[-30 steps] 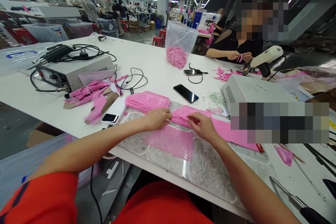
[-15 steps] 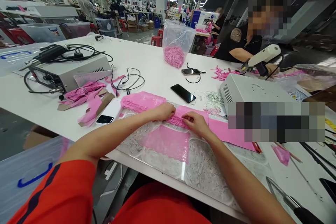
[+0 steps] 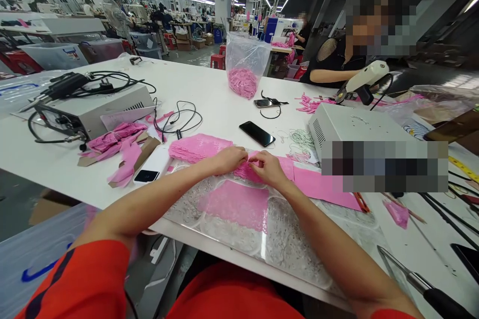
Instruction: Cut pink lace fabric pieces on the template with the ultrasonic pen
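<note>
My left hand (image 3: 232,159) lies on a stack of pink fabric pieces with wavy edges (image 3: 245,172), its fingers curled at the stack's upper side. Close beside it, my right hand (image 3: 268,168) bends its thumb and forefinger together at the same fabric, near my left fingertips. What lies between the fingertips is small and partly hidden. Another layered pink stack (image 3: 200,146) rests left of my left hand. A smooth pink strip (image 3: 325,188) extends to the right, past my right wrist. Nearer my body, a single pink piece (image 3: 237,205) lies flat on the clear, patterned mat (image 3: 295,239).
A black phone (image 3: 257,133) and a clear bag of pink scraps (image 3: 242,82) stand beyond my hands. Grey machine boxes sit left (image 3: 101,107) and right (image 3: 362,124). A white power bank (image 3: 151,165) lies left. A black-handled tool (image 3: 422,284) is near my right forearm. A co-worker sits across.
My right hand has moved left along the fabric, up close to my left hand, its thumb and forefinger now together. The left hand stays on the stack. The view has shifted slightly.
</note>
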`<state>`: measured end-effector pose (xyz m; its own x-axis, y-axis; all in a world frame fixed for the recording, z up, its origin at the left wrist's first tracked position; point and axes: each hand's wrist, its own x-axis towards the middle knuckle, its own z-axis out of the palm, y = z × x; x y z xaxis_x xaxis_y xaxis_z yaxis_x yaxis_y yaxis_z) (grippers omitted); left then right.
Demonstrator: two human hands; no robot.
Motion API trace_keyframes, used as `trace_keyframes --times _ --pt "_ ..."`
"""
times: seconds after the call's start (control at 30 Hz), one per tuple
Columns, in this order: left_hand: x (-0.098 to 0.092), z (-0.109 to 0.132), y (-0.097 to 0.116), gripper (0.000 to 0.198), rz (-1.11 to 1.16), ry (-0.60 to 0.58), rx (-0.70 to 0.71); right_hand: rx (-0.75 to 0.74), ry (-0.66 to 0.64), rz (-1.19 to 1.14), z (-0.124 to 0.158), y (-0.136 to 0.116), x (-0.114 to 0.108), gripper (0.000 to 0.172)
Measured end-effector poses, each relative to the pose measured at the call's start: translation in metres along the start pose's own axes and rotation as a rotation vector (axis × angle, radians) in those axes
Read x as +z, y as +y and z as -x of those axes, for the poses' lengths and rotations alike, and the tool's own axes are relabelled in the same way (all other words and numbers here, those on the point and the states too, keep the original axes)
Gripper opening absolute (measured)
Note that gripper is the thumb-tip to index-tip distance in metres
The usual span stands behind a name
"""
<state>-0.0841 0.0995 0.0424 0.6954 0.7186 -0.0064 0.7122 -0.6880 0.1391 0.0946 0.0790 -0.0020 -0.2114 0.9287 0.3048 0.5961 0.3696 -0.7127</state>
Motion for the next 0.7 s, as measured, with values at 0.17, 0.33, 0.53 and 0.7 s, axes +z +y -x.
trace_keyframes --times 0.17,0.33,0.53,0.7 --pt "0.006 0.003 -0.002 0.024 -0.012 0.012 -0.019 0.029 0.008 -0.023 -0.005 -0.002 0.005 0.013" --pt "0.011 0.003 -0.002 0.022 -0.030 0.050 -0.041 0.086 0.006 -0.059 -0.005 0.000 0.002 0.014" --pt "0.012 0.006 0.000 0.020 -0.045 0.104 -0.059 0.153 0.011 -0.142 -0.005 0.000 -0.009 0.017" --pt "0.014 0.007 0.016 0.019 -0.022 0.212 -0.118 0.174 0.037 -0.204 -0.003 -0.004 -0.016 0.016"
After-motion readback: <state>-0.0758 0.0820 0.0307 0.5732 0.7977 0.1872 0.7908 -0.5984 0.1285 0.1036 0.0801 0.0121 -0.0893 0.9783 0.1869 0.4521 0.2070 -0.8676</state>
